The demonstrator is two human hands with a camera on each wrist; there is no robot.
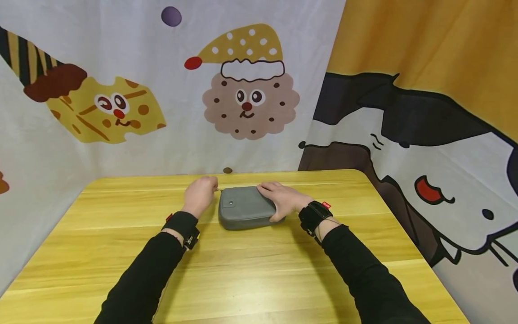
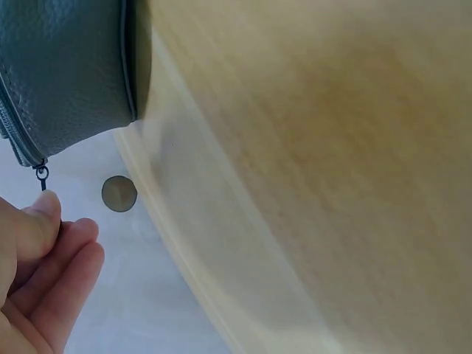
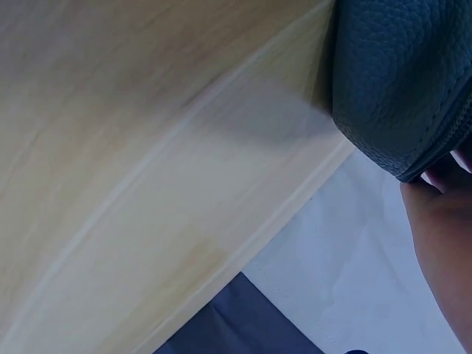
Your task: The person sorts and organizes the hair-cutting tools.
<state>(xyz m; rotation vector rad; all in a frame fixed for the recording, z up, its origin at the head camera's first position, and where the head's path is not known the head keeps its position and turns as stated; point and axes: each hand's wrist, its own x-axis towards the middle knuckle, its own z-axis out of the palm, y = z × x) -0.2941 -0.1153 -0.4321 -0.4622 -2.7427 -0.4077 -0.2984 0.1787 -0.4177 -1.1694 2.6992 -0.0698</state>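
A grey leather-like zip pouch [image 1: 247,208] lies flat on the wooden table, with a small snap tab on its top near the left end. Thumb and index finger of my left hand [image 1: 199,196] pinch the zipper pull [image 2: 43,177] at the pouch's left far corner; the left wrist view shows the pull's metal link just above the thumb. Across the right end, my right hand [image 1: 285,199] grips the pouch, thumb on the near side and fingers over the top far edge. In the right wrist view only part of that hand [image 3: 442,221] shows, beside the zipper seam.
The pale wooden table [image 1: 251,279] has its far edge just behind the pouch. Curtains [image 1: 133,157] with cartoon prints hang close behind the table and along its right side. A black band sits on each wrist.
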